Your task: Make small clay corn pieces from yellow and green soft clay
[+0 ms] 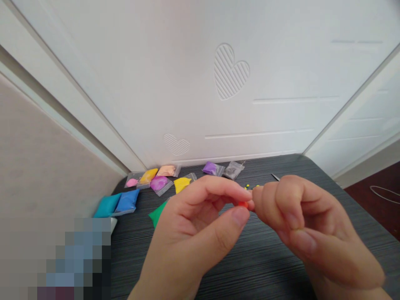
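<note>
A small orange piece of modelling clay (243, 204) is pinched between the thumb and fingertips of my left hand (200, 225); the fingers cover most of it. My right hand (306, 225) is closed, its thumb pressed against the curled index finger. Whatever that pinch may hold is hidden. The fingers of both hands meet above the dark table (250, 266), right by the orange clay. Behind the left hand lie a green packet (157, 213), partly covered, and a yellow packet (182, 183).
Along the back lie small bags with purple (209, 168), grey (233, 170), peach (166, 170), magenta (158, 183) and pink (131, 182) contents. Blue (127, 201) and teal (107, 205) packets sit at left. A thin pointed tool (275, 177) and tiny yellow bits (248, 186) lie beyond the hands.
</note>
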Tool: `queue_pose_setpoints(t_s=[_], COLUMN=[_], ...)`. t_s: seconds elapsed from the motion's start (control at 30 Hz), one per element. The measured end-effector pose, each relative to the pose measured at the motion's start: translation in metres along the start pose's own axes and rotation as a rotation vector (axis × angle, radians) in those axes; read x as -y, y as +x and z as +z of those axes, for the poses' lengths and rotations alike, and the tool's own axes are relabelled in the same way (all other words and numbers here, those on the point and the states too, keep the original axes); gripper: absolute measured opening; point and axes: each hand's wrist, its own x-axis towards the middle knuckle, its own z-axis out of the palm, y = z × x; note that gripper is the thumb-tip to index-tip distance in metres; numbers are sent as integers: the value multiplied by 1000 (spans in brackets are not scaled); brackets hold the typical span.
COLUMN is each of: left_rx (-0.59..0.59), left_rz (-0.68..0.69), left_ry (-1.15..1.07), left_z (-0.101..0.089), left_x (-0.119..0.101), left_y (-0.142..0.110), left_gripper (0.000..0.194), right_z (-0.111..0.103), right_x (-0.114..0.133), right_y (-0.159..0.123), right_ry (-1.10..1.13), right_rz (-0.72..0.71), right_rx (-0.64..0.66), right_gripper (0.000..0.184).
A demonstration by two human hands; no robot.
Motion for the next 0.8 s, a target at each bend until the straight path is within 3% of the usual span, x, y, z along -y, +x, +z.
queue_pose_setpoints(t_s=[0.3, 0.8], left_rx=[-53, -36], left_rz=[-16, -2], left_ry=[33, 43], left_z=[4, 3], left_x=[-3, -2], left_y=[-4, -3], left_gripper=[13, 14], right_z=[0, -1], right_x=[3, 3], right_y=[-1, -1], right_ry=[-53, -77], right_rz=[24, 27], right_rx=[24, 28], right_gripper=[12, 9])
